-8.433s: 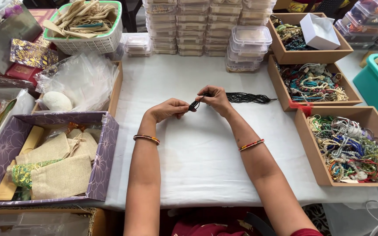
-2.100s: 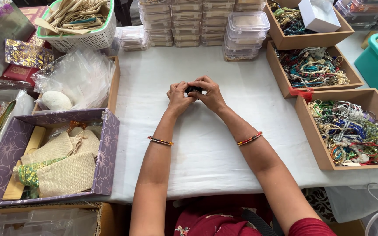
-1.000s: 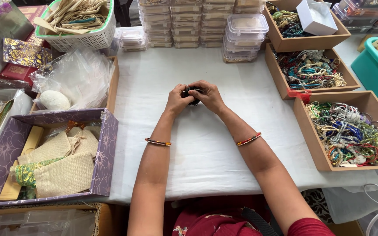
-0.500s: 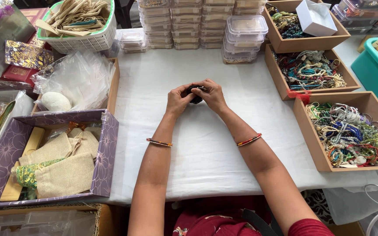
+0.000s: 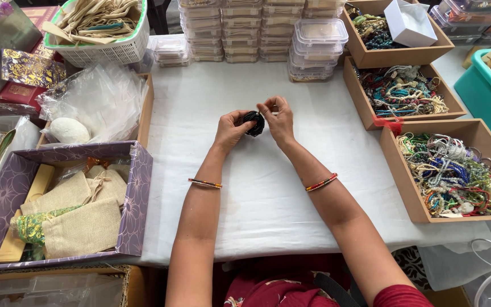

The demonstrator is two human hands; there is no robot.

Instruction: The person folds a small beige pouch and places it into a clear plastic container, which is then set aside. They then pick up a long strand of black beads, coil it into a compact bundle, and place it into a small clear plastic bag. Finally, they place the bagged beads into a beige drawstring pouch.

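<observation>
**Both hands close on a small black bundle at the middle of the worktop**

The left hand [image 5: 231,128] and the right hand [image 5: 279,120] meet above the white cloth-covered worktop [image 5: 257,193], a little beyond its middle. Between them is a small coiled bundle of black beaded cord [image 5: 253,122]. The fingers of the left hand are curled around the bundle from the left side, and the fingers of the right hand pinch it from the right and from above. The bundle is lifted slightly or just touching the cloth; I cannot tell which. Each wrist wears a thin bangle.

Around the hands the cloth is free. Beyond them, at the far edge, stand stacks of clear plastic lidded containers [image 5: 291,40]. On the right side, three open brown cardboard boxes are in a row: the nearest box of mixed coloured bead strings [image 5: 456,176], the middle box of teal and cream bracelets [image 5: 404,94], and the far box with a white paper carton inside [image 5: 390,28]. A teal plastic crate [image 5: 487,85] is at the far right edge.

On the left side lies a purple flower-patterned box holding beige cloth pouches [image 5: 63,210]. Behind it are crumpled clear plastic bags [image 5: 95,102] and a white-and-green plastic basket of cloth pouches [image 5: 98,34].
</observation>
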